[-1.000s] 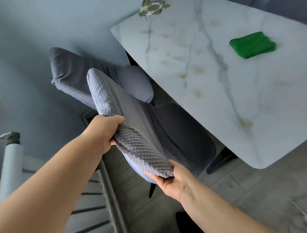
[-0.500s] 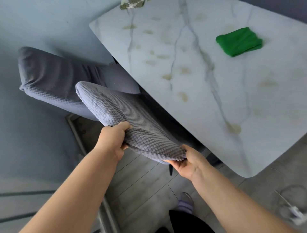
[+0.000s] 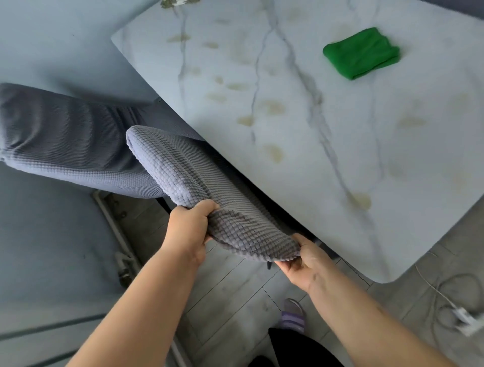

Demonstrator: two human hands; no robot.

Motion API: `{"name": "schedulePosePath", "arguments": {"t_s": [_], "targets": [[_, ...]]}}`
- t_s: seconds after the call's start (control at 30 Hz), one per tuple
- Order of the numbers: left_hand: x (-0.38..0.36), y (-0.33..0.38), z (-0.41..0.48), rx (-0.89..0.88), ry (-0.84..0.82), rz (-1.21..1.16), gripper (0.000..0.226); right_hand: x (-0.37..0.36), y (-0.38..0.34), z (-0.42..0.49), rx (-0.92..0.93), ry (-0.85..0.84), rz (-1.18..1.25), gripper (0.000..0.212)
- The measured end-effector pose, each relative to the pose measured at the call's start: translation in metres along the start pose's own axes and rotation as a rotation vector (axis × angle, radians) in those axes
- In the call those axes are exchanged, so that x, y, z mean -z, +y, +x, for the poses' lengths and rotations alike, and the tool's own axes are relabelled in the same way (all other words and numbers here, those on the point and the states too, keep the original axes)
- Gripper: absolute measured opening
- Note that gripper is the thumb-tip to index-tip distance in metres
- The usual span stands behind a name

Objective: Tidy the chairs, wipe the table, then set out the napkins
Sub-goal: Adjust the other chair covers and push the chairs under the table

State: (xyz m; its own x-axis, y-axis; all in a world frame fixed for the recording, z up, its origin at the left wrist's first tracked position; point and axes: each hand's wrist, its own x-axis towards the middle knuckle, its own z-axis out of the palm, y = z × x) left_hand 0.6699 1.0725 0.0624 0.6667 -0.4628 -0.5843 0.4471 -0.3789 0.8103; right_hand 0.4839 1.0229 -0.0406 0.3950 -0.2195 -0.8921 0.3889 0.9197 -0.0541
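A grey chair (image 3: 199,188) with a waffle-knit cover stands against the near long edge of the white marble table (image 3: 301,131), its seat hidden under the top. My left hand (image 3: 190,230) grips the left side of the backrest's top edge. My right hand (image 3: 301,258) grips its right corner from below. A folded green cloth (image 3: 362,53) lies on the far right of the table. Several yellowish stains dot the tabletop.
A second grey covered chair (image 3: 68,141) stands to the left, at the table's end. A patterned napkin (image 3: 178,2) peeks in at the top edge. A white cable and plug (image 3: 463,318) lie on the tiled floor at right. My slippered foot (image 3: 292,315) shows below.
The chair has slid in under the table, so its dark seat no longer shows. Both hands kept their hold on the backrest and moved forward with it.
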Motion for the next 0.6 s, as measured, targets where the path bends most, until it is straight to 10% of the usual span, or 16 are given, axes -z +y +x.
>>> {"name": "schedulePosePath", "arguments": {"t_s": [0.6], "targets": [[0.016,-0.047,-0.015,0.187,-0.066,-0.091,0.029,0.029,0.01,0.011,0.097,0.203,-0.102,0.004]]}}
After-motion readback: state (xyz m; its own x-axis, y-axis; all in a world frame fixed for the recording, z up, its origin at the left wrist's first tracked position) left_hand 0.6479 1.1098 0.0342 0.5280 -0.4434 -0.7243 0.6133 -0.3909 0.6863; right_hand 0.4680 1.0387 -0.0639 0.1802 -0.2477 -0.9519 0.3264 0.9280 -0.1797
